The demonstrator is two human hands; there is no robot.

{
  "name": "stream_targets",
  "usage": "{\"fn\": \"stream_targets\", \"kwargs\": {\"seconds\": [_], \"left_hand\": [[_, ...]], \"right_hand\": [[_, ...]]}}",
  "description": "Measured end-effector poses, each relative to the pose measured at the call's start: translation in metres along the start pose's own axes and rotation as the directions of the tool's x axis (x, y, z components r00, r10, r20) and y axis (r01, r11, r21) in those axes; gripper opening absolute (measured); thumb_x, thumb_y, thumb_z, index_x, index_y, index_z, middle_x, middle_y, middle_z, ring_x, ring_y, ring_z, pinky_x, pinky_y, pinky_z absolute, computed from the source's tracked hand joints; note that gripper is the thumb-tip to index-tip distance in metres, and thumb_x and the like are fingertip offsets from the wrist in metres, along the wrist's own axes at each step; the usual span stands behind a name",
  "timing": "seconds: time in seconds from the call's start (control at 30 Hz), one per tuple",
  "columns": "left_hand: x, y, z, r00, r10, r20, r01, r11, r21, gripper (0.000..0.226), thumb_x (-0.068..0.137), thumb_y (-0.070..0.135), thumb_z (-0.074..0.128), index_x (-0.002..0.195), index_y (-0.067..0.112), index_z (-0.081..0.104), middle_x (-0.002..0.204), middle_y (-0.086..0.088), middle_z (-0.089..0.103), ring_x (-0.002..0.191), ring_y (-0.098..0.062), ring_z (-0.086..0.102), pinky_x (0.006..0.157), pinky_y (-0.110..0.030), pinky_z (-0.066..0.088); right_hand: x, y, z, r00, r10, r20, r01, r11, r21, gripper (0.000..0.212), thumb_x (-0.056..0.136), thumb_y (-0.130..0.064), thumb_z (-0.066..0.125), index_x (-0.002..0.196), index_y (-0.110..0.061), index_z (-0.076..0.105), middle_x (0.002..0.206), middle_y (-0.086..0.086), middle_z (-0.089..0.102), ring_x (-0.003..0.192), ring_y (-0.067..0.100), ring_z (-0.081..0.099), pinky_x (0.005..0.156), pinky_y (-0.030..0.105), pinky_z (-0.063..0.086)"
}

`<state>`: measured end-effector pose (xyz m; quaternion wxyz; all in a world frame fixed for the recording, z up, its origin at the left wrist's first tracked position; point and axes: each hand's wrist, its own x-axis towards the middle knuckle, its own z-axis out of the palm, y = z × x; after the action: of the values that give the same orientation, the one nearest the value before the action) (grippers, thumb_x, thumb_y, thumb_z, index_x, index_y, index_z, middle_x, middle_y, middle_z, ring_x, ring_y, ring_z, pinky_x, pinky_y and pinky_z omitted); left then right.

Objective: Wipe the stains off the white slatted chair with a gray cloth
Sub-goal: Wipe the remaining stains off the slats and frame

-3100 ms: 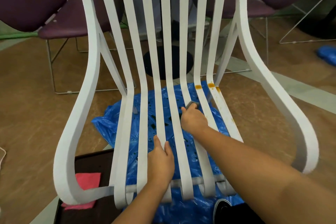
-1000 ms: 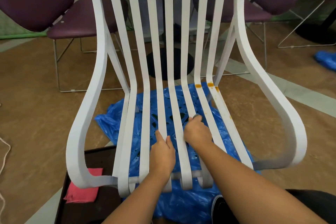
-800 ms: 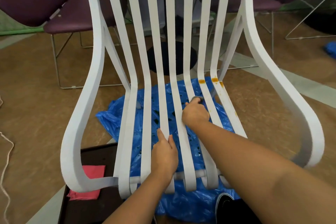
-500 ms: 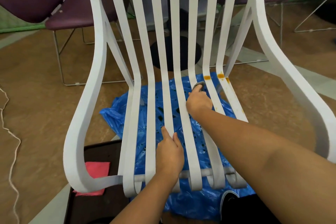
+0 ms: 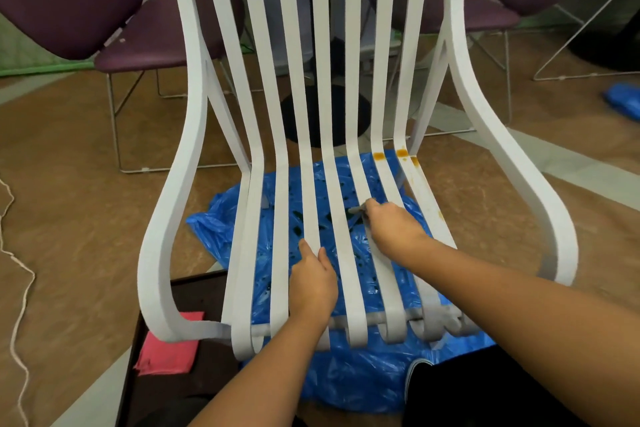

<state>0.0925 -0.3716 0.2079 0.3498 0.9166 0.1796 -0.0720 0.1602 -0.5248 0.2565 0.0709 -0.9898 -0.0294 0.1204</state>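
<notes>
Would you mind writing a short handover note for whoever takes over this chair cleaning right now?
Left hand: grips a middle seat slat, steadying the white slatted chair.
Right hand: holds the gray cloth, mostly hidden under it, against a slat right of centre.
Done: the seat slats left of the cloth look clean.
Left: the orange stains at the bend of the two rightmost slats, plus faint yellowish streaks down the rightmost one; the cloth has not reached them.
A blue plastic sheet lies under the chair.
</notes>
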Motion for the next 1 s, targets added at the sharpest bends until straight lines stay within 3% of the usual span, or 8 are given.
{"fn": "stream_targets", "kwargs": {"seconds": [0.1, 0.2, 0.27, 0.43, 0.57, 0.73, 0.9, 1.0], "left_hand": [[-0.003, 0.0, -0.001, 1.0, 0.006, -0.007, -0.006, 1.0, 0.005, 0.055, 0.109, 0.04, 0.03, 0.155, 0.011, 0.026, 0.069, 0.003, 0.054, 0.06, -0.013, 0.055, 0.057, -0.033, 0.049], [-0.004, 0.001, -0.001, 1.0, 0.005, -0.01, -0.005, 1.0, 0.005, 0.056, 0.109, 0.041, 0.029, 0.156, 0.012, 0.023, 0.07, 0.003, 0.053, 0.06, -0.012, 0.054, 0.059, -0.032, 0.048], [-0.004, 0.001, -0.002, 1.0, 0.004, -0.007, -0.004, 1.0, 0.006, 0.056, 0.109, 0.041, 0.029, 0.156, 0.011, 0.023, 0.071, 0.002, 0.054, 0.062, -0.015, 0.057, 0.059, -0.033, 0.05], [-0.003, 0.001, -0.002, 1.0, -0.005, 0.003, 0.005, 1.0, 0.009, 0.056, 0.109, 0.041, 0.029, 0.156, 0.01, 0.024, 0.071, -0.001, 0.059, 0.066, -0.021, 0.063, 0.061, -0.038, 0.056], [-0.001, -0.001, 0.001, 1.0, -0.001, 0.0, 0.001, 1.0, 0.005, 0.057, 0.109, 0.041, 0.03, 0.157, 0.011, 0.022, 0.078, -0.005, 0.063, 0.069, -0.022, 0.064, 0.065, -0.037, 0.055], [0.0, -0.003, 0.002, 1.0, 0.01, -0.006, -0.01, 1.0, -0.009, 0.057, 0.108, 0.041, 0.03, 0.156, 0.012, 0.023, 0.08, -0.003, 0.061, 0.067, -0.018, 0.06, 0.063, -0.033, 0.051], [0.001, -0.003, 0.003, 1.0, -0.001, 0.003, 0.001, 1.0, -0.007, 0.058, 0.109, 0.041, 0.03, 0.158, 0.012, 0.02, 0.076, -0.002, 0.061, 0.069, -0.02, 0.063, 0.063, -0.034, 0.052], [0.001, -0.004, 0.003, 1.0, 0.003, 0.003, -0.003, 1.0, -0.015, 0.058, 0.109, 0.04, 0.03, 0.158, 0.012, 0.02, 0.072, 0.0, 0.059, 0.067, -0.018, 0.062, 0.062, -0.035, 0.053]], "right_hand": [[-0.016, 0.028, -0.02, 0.988, 0.152, -0.009, -0.131, 0.878, 0.46, 0.02, 0.105, -0.018, 0.039, 0.115, -0.011, 0.055, 0.099, 0.014, 0.061, 0.084, 0.031, 0.06, 0.067, 0.038, 0.049], [-0.037, 0.052, -0.039, 0.94, 0.32, 0.12, -0.259, 0.436, 0.862, 0.026, 0.107, -0.025, 0.038, 0.108, -0.012, 0.061, 0.106, 0.014, 0.065, 0.099, 0.031, 0.063, 0.084, 0.046, 0.055], [-0.052, 0.064, -0.049, 0.926, 0.346, 0.154, -0.272, 0.324, 0.906, 0.026, 0.107, -0.027, 0.039, 0.105, -0.012, 0.061, 0.105, 0.014, 0.066, 0.097, 0.032, 0.065, 0.086, 0.051, 0.057], [-0.068, 0.062, -0.053, 0.967, 0.247, -0.061, -0.153, 0.753, 0.64, 0.026, 0.107, -0.03, 0.036, 0.092, -0.018, 0.053, 0.087, 0.009, 0.062, 0.077, 0.023, 0.059, 0.063, 0.036, 0.045], [-0.063, 0.046, -0.02, 0.988, 0.102, 0.112, -0.134, 0.932, 0.338, 0.024, 0.108, -0.028, 0.034, 0.123, -0.017, 0.049, 0.087, 0.009, 0.058, 0.07, 0.022, 0.056, 0.055, 0.036, 0.043], [-0.061, 0.024, 0.007, 0.922, 0.124, 0.366, -0.172, 0.98, 0.102, 0.037, 0.107, -0.029, 0.031, 0.142, -0.017, 0.041, 0.156, 0.032, 0.021, 0.139, 0.046, 0.033, 0.109, 0.048, 0.038], [-0.054, 0.029, 0.009, 0.947, 0.29, 0.14, -0.32, 0.894, 0.313, 0.049, 0.102, -0.054, 0.034, 0.109, -0.012, 0.057, 0.123, 0.018, 0.054, 0.105, 0.036, 0.057, 0.092, 0.045, 0.052], [-0.046, 0.035, 0.014, 0.907, 0.392, 0.152, -0.419, 0.817, 0.395, 0.053, 0.1, -0.048, 0.049, 0.136, -0.011, 0.04, 0.135, 0.018, 0.038, 0.115, 0.039, 0.053, 0.095, 0.048, 0.05]]}}
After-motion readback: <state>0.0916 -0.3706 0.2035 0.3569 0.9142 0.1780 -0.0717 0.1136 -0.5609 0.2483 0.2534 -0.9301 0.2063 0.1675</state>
